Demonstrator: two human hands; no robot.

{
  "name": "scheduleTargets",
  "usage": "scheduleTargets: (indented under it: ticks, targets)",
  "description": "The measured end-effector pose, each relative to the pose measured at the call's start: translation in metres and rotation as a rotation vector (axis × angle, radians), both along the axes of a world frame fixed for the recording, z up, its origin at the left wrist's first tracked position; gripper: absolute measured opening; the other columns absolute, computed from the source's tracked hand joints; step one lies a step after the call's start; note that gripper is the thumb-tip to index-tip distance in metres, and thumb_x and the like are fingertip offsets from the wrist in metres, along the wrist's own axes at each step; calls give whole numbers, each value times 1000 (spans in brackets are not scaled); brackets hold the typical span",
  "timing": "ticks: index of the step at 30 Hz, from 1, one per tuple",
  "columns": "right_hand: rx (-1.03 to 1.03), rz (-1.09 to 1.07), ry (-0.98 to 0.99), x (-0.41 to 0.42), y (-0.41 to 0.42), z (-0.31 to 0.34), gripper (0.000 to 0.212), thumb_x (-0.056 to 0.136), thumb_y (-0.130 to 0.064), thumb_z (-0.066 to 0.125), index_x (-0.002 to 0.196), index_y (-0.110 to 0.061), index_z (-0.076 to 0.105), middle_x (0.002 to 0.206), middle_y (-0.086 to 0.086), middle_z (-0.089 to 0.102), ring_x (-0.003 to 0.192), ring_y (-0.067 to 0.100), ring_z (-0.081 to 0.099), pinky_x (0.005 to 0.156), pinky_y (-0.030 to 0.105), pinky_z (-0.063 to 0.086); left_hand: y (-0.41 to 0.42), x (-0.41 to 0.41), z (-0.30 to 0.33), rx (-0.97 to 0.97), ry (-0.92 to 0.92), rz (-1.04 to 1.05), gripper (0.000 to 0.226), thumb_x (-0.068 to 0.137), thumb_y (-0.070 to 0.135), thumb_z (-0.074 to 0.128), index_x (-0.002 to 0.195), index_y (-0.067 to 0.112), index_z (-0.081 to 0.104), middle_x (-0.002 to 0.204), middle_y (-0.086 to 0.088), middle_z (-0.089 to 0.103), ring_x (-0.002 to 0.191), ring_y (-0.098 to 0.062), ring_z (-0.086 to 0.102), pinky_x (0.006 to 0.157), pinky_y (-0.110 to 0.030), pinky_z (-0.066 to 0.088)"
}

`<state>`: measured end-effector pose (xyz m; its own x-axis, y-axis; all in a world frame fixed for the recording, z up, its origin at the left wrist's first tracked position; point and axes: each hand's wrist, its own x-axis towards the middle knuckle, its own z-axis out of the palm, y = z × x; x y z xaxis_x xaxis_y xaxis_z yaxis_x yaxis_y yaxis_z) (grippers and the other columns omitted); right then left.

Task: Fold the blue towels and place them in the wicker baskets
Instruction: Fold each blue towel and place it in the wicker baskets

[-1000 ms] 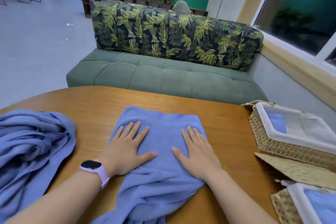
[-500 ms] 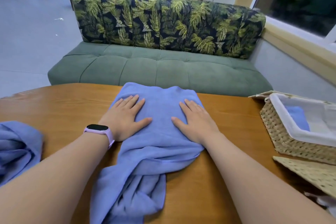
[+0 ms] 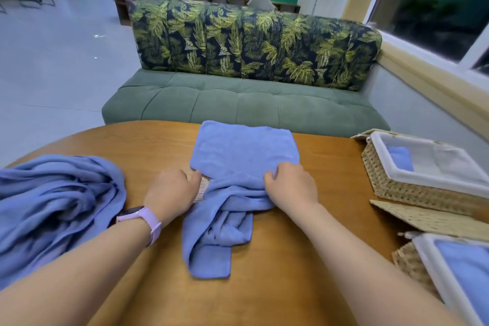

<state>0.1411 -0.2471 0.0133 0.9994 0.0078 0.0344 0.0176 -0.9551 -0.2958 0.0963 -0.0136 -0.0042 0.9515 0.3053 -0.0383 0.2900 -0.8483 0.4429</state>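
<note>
Towel in hand: blue towel (image 3: 244,156) lying mid-desk, far half flat and squared, near half bunched and trailing toward the body.
Left hand (image 3: 170,193): set at the towel's left edge where flat meets bunched; fingers curled, thumb touching the cloth; cannot tell whether truly pinching or only resting.
Right hand (image 3: 291,185): fingers (image 3: 272,173) curled over the right side of the bunched ridge, gripping it; likely gathering the loose half to fold it over the flat part.
Step judged: mid-fold, nothing ready for a basket yet.
Waiting pile: heap of unfolded blue towels (image 3: 55,209) on the desk (image 3: 291,259) at the left, well apart from the working towel, within the left hand's reach.
Far wicker basket (image 3: 423,169): white liner, one folded blue towel (image 3: 401,158) inside at the left end, the rest showing bare liner.
Near wicker basket (image 3: 449,272): white liner, blue cloth inside; partly cut off by the frame.
Wicker lid (image 3: 428,219): lying flat between the two baskets, leaving both open for loading.
</note>
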Motion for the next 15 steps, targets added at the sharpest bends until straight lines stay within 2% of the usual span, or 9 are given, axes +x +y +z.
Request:
scheduleTargets:
  ticks: [1, 3, 5, 6, 8, 10, 12, 13, 15]
  targets:
    - [129, -23, 119, -18, 7, 1, 40, 94, -44, 47, 92, -7, 65, 97, 16, 71, 89, 37, 68, 70, 34, 50, -3, -7, 11, -150, 106, -1, 51, 99, 48, 43, 63, 13, 52, 67, -16, 63, 60, -29, 56, 59, -30, 41]
    - [556, -102, 436, -51, 24, 4, 51, 94, -51, 52, 91, -2, 65, 86, 18, 72, 68, 34, 69, 58, 35, 58, -13, -23, 33, -416, 368, -19, 44, 94, 48, 52, 66, 14, 50, 48, -6, 53, 40, -19, 45, 44, -20, 34]
    - [888, -203, 642, -74, 35, 9, 52, 92, -55, 59, 100, -4, 65, 88, 15, 70, 64, 24, 67, 50, 28, 56, -22, -38, 41, -550, 537, -93, 40, 90, 52, 63, 73, 18, 49, 48, 0, 43, 38, -13, 36, 41, -18, 24]
    - [1010, -231, 675, -82, 38, 9, 53, 88, -58, 63, 107, -8, 65, 94, 13, 71, 72, 23, 70, 55, 28, 58, -26, -44, 41, -603, 542, -136, 40, 87, 54, 67, 76, 20, 49, 52, 2, 40, 41, -12, 33, 42, -20, 21]
    - [1239, -270, 719, -90, 39, 5, 50, 84, -58, 69, 115, -19, 67, 106, 9, 74, 91, 24, 73, 76, 37, 62, -33, -53, 44, -751, 478, -201, 41, 86, 60, 67, 80, 24, 50, 57, 4, 37, 45, -9, 28, 43, -20, 18]
    - [1501, -235, 818, -95, 34, 7, 42, 89, -48, 65, 118, -18, 70, 113, 9, 73, 103, 26, 71, 90, 43, 58, -37, -59, 52, -1088, 454, -189, 43, 91, 62, 55, 78, 21, 57, 59, 3, 38, 41, -8, 24, 38, -17, 18]
    - [1792, -239, 856, -100, 26, 9, 37, 96, -33, 53, 120, -9, 69, 116, 14, 71, 107, 31, 68, 85, 44, 59, -37, -66, 55, -1368, 423, -58, 54, 100, 56, 40, 80, 14, 68, 62, -1, 40, 36, -6, 26, 32, -14, 21]
    - [1900, -276, 836, -103, 23, 9, 39, 97, -28, 48, 121, -5, 68, 116, 19, 70, 104, 35, 68, 79, 46, 61, -34, -68, 49, -1378, 378, 14, 57, 102, 54, 37, 84, 10, 69, 61, -3, 42, 35, -8, 32, 32, -14, 26]
    - [2040, -358, 782, -106, 19, 8, 42, 101, -27, 41, 122, 1, 65, 114, 28, 69, 98, 43, 69, 72, 53, 61, -34, -74, 36, -1246, 351, 123, 54, 99, 59, 43, 90, 8, 61, 63, -6, 50, 48, -15, 51, 39, -20, 45]
